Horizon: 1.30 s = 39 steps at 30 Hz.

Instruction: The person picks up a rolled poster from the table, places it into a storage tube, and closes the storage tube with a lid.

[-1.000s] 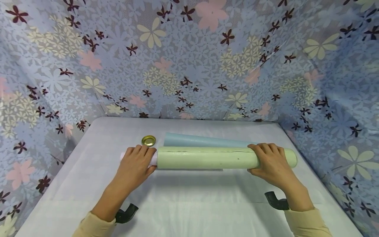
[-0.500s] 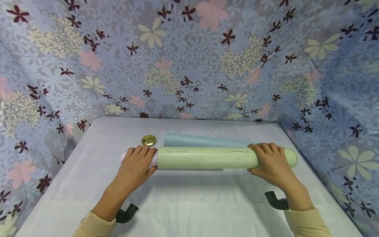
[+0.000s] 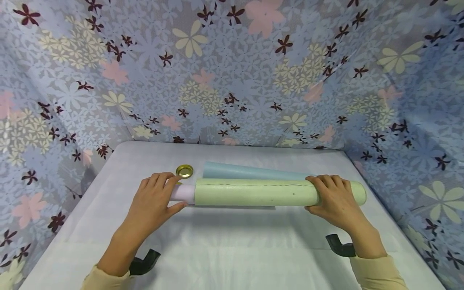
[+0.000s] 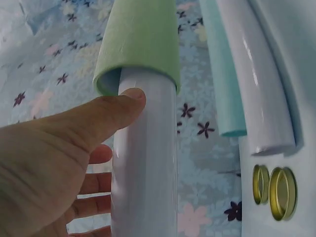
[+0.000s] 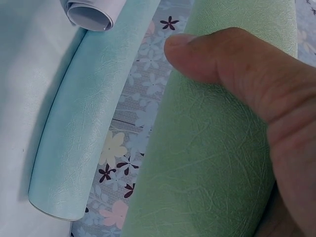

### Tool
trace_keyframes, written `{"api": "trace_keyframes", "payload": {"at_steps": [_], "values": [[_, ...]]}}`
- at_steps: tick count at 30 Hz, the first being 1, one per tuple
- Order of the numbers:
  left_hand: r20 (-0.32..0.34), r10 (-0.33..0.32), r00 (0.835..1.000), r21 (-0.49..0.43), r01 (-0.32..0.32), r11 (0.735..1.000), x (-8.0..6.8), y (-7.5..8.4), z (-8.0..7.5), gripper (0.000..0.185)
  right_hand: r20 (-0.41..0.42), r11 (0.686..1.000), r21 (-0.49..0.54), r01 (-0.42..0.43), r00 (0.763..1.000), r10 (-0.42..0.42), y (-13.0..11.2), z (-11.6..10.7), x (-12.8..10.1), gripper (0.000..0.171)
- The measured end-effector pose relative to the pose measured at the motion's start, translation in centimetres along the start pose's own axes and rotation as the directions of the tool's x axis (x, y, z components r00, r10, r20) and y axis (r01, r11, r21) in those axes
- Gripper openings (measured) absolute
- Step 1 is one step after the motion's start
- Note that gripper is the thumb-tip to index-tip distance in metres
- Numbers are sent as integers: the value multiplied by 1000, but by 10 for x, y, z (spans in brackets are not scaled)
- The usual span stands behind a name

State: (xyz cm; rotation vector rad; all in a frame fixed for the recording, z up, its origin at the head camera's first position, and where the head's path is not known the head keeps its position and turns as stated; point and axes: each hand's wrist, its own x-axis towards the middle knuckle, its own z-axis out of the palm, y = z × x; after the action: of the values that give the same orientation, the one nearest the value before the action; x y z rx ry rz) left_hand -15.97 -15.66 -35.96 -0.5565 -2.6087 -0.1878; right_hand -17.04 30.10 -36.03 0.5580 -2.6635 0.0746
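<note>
Two hands hold one long roll across the near-middle of the white surface [image 3: 232, 241]. Left hand [image 3: 154, 201] has fingers and thumb curled round the pale lilac inner roll [image 3: 183, 192], which sticks out of the left end of the green roll [image 3: 253, 193]. Right hand [image 3: 331, 199] wraps the green roll near its right end, thumb laid over the textured skin.

Two black hooks [image 3: 338, 245] sit at the near edge by the wrists.

Just behind the green roll lies a light blue roll [image 3: 246, 172]; the wrist views show a further white roll [image 5: 91, 12] beside it. A gold lid [image 3: 184, 170] lies at the far left of the rolls; the left wrist view shows what may be a second one next to it.

Risk, as judged: the lilac core looks smooth and glossy, so the left grip could slip, or the core could slide out unevenly and let the green sleeve sag or unroll along its seam. A sideways swing could knock the gold lid.

No brand, label or legible writing on any roll or lid.
</note>
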Motion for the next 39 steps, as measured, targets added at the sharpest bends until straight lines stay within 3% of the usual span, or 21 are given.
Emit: {"api": "trace_keyframes", "payload": {"at_steps": [8,17,28,39], "values": [[-27,-74,997,-134,69,989,-8,-17,-7,66,-1,1000,-3,-15,1000,15,1,-2,-1,79],[-14,-139,990,-310,128,942,-17,-31,-13,58,-10,1000,6,-16,1000,16,4,-4,-5,80],[20,-167,986,-486,155,860,-25,-40,-11,51,2,1000,6,-22,1000,22,5,-6,-6,82],[78,-180,981,-639,188,746,-28,-49,-5,46,-13,1000,14,-10,1000,10,8,-5,-8,82]]}}
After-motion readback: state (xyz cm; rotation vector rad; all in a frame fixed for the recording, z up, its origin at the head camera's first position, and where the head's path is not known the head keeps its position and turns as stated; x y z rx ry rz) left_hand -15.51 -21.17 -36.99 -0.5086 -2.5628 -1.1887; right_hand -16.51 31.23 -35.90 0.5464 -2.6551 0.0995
